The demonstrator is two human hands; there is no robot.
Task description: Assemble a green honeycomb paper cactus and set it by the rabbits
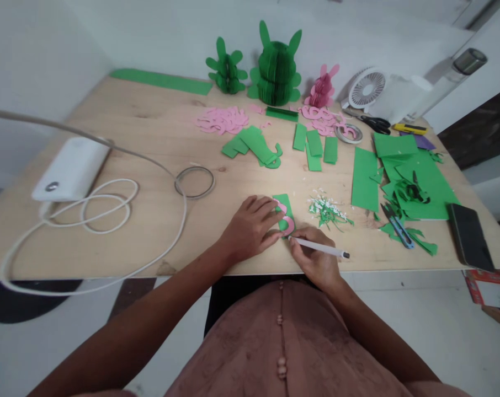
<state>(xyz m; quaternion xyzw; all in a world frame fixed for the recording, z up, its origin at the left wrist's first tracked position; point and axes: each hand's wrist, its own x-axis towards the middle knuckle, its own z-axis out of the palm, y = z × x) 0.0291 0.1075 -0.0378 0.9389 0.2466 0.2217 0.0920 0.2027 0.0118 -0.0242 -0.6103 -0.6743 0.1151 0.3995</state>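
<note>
My left hand (250, 229) lies flat on the wooden table, its fingertips on a pink curved paper piece (289, 225) that rests on a small green paper rectangle (283, 199). To the right, my right hand (316, 259) is closed around a white pen (320, 246), whose tip is at the lower edge of the pink piece. The pen's back end points right. A pile of green and white paper scraps (326, 210) lies just beyond my right hand.
A power bank (72, 168) with a looping white cable is at left. Green and pink cut-outs (223, 119) and folded paper figures (276, 74) stand farther back. At right are small scissors (399, 227), green sheets (365, 179) and a phone (470, 236).
</note>
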